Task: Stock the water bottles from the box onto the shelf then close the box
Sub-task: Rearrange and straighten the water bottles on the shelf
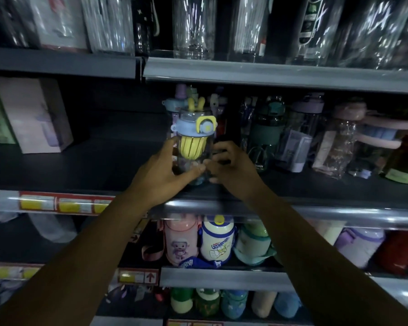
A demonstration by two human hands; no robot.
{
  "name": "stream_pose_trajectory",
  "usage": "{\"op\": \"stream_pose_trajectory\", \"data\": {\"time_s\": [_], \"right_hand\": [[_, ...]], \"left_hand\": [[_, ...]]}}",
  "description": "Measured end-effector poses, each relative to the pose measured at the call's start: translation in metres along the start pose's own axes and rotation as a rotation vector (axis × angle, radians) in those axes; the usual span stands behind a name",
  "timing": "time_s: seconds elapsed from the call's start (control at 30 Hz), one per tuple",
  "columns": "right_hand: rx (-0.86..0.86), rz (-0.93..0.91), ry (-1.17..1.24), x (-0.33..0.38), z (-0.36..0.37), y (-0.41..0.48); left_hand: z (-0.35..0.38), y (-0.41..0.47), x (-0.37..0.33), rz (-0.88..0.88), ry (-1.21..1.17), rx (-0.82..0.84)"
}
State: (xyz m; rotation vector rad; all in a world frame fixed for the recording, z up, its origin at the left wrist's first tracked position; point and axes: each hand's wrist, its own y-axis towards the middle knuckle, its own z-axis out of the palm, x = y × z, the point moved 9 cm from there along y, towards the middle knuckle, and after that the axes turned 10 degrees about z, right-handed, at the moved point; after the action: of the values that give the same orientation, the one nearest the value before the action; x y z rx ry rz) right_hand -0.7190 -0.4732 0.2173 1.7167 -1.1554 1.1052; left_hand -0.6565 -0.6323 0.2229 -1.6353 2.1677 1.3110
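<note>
Clear blue-lidded bottle (pixel 191 147) on shelf (pixel 316 191) in grip of left hand (pixel 165 175) and right hand (pixel 233 165); "ULTRAMAN" bottle (pixel 218 241) below.

We list: dark metal shelving (pixel 104 170), several tiers; grey front rails (pixel 339 215); red-and-yellow price labels (pixel 64 204) at left; dim light.

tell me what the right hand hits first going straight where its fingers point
The clear bottle with the yellow insert, gripped by the left hand. The right hand points left at its side and seems to touch it, though blur hides the contact.
</note>
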Motion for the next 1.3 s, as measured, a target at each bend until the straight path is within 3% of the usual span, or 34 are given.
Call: {"op": "stream_pose_trajectory", "data": {"time_s": [0.27,0.5,0.73,1.3], "right_hand": [[0.102,-0.047,0.076,0.003,0.016,-0.002],[-0.261,-0.043,-0.231,-0.001,-0.018,0.046],[-0.245,0.142,-0.254,-0.022,-0.013,0.113],[-0.283,0.134,-0.266,-0.025,-0.004,0.123]], "left_hand": [[-0.011,-0.009,0.016,-0.063,0.052,-0.203],[-0.013,-0.017,0.02,-0.09,0.097,-0.299],[-0.013,-0.019,0.021,-0.051,0.141,-0.341],[-0.013,-0.019,0.017,-0.036,0.152,-0.352]]}}
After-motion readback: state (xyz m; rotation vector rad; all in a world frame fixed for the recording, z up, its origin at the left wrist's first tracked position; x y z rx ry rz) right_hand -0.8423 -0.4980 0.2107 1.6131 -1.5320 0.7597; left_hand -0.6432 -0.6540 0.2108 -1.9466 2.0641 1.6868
